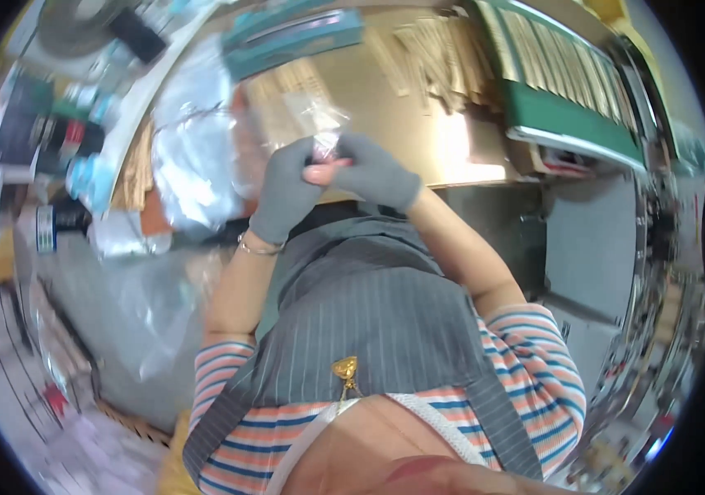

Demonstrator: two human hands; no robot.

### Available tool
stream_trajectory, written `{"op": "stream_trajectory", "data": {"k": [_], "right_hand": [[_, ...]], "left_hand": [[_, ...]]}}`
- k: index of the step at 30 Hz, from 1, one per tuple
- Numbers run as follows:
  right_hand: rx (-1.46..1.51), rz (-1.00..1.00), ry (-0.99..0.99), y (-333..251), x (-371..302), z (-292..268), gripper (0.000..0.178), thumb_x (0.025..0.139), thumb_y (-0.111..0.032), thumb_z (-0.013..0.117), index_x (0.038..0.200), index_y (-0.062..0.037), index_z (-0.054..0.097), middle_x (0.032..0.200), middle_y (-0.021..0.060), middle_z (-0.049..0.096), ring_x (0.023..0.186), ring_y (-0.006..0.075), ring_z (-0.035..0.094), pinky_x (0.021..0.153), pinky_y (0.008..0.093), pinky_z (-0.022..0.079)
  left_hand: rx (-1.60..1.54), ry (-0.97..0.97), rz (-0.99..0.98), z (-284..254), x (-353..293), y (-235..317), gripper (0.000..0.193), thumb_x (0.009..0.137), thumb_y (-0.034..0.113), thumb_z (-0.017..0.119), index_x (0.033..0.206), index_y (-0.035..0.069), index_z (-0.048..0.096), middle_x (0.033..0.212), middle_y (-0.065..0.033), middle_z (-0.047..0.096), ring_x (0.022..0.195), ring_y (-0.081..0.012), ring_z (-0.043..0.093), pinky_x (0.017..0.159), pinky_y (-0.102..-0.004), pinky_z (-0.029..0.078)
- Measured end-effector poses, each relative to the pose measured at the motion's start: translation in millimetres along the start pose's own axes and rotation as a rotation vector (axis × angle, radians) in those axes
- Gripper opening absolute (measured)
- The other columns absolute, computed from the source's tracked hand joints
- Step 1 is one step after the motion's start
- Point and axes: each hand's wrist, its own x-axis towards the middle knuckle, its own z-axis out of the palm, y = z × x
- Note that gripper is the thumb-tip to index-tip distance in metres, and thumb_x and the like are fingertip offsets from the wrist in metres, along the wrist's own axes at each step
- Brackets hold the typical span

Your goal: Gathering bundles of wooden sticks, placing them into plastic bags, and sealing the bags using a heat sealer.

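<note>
My left hand [282,194], in a grey glove, is closed at the near edge of the tan tabletop [394,153]. Close beside it is my right hand [381,173], gloved the same way, with a bare thumb pointing left. Between them they grip a small clear plastic bag [319,115] that sticks up past the fingers. Something reddish shows at the bag's lower end, too blurred to name. Just beyond the bag lie flat tan pieces [286,87], partly covered by it.
Clear plastic bags [192,136] are heaped left of my hands. A teal box [295,40] lies at the back. More tan strips [439,58] spread toward the far right, beside a green tray [571,120] with upright tan pieces. A grey panel [592,239] stands at right.
</note>
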Motion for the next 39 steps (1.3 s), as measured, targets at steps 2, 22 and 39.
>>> {"op": "stream_trajectory", "data": {"k": [2, 22, 39], "right_hand": [[0.035, 0.154, -0.139, -9.6, 7.9, -22.0, 0.018, 0.081, -0.017, 0.067, 0.086, -0.0021, 0.059, 0.072, -0.0016, 0.055, 0.066, 0.0061, 0.049, 0.062, 0.0225, 0.042], [-0.807, 0.511, 0.764, 73.6, 113.4, -285.4, 0.089, 0.063, -0.053, 0.069, 0.128, 0.0025, 0.041, 0.123, 0.0281, 0.05, 0.11, 0.0381, 0.054, 0.092, 0.0397, 0.045], [-1.235, 0.965, 1.506, -2.8, -58.7, -540.5, 0.111, 0.059, -0.077, 0.058, 0.145, -0.0151, 0.024, 0.147, 0.0224, 0.022, 0.136, 0.0362, 0.021, 0.111, 0.0408, 0.017]], "left_hand": [[0.006, -0.099, -0.019, 9.0, 9.2, 0.3, 0.014, 0.083, 0.012, 0.058, 0.084, -0.002, 0.06, 0.081, -0.006, 0.064, 0.072, -0.0093, 0.056, 0.064, -0.0264, 0.046], [0.232, 0.099, 0.119, 69.0, 163.1, -48.2, 0.054, 0.092, 0.031, 0.053, 0.129, -0.006, 0.042, 0.119, -0.0209, 0.055, 0.113, -0.029, 0.052, 0.098, -0.0366, 0.038], [0.546, 0.166, 0.103, 149.2, 211.3, -118.9, 0.076, 0.08, 0.048, 0.062, 0.131, -0.003, 0.038, 0.12, -0.0242, 0.05, 0.113, -0.0383, 0.046, 0.095, -0.0419, 0.037]]}}
